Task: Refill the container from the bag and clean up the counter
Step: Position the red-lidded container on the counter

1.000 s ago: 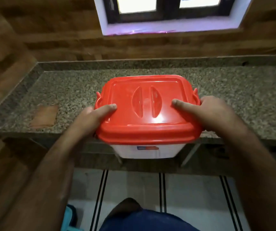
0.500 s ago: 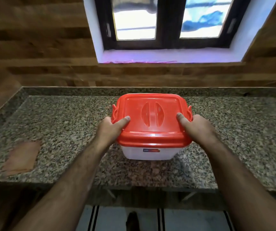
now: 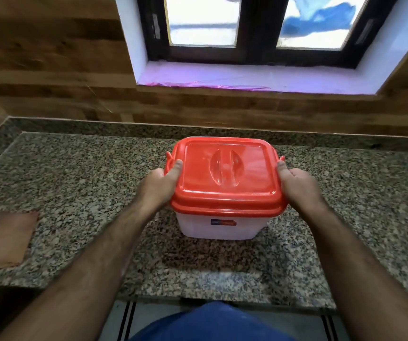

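Red-lidded translucent plastic container [image 3: 224, 193], mid speckled granite counter [image 3: 75, 183], clamped between left hand [image 3: 160, 184] and right hand [image 3: 296, 184]; brown cloth [image 3: 6, 239] at left front edge.

Speckled granite surface [image 3: 75, 183] runs under a wood-panelled wall [image 3: 50, 57]; a dark-framed window [image 3: 257, 28] glows with daylight beyond the fingers; pale striped floor [image 3: 124, 323] lies below.

The red lid [image 3: 226, 173] hides whatever the container [image 3: 219, 226] holds, the fingers of the left hand [image 3: 160, 184] and right hand [image 3: 296, 184] curl out of sight down its sides, and its small label [image 3: 223, 222] is too blurred to read.
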Available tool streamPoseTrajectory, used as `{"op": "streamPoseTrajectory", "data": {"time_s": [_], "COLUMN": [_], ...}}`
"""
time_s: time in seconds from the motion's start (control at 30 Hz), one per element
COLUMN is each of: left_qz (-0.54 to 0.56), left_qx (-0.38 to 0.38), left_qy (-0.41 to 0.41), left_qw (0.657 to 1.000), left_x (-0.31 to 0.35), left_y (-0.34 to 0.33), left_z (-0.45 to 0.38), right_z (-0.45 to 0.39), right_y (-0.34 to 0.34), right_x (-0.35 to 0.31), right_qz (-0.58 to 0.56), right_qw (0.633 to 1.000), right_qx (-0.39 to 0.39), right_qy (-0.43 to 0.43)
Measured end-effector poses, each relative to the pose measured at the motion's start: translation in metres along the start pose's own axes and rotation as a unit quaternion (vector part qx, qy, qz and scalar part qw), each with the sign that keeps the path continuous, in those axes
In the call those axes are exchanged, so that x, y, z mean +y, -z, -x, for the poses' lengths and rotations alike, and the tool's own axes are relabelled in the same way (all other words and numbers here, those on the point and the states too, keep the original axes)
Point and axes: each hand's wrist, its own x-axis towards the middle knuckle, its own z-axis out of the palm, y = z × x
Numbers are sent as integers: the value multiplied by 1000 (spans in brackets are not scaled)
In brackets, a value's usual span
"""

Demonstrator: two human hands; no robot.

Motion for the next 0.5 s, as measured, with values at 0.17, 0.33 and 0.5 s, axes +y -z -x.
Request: {"op": "streamPoseTrajectory", "data": {"time_s": [0.17,0.33,0.5], "left_qz": [-36,-109,127], "left_qx": [42,94,65], "left_qy": [-20,-61,43], "left_qw": [998,988,989], "left_x": [0,-2,-21], "left_y": [3,0,-2], "left_z": [-1,-3,-4], "right_z": [-6,-11,-23], "right_y": [0,-3,-15], "right_x": [12,23,51], "right_qz": [-25,-40,-337], "right_qw": [999,997,925], "right_qx": [7,31,-84], "right_qy": [36,52,-151]}}
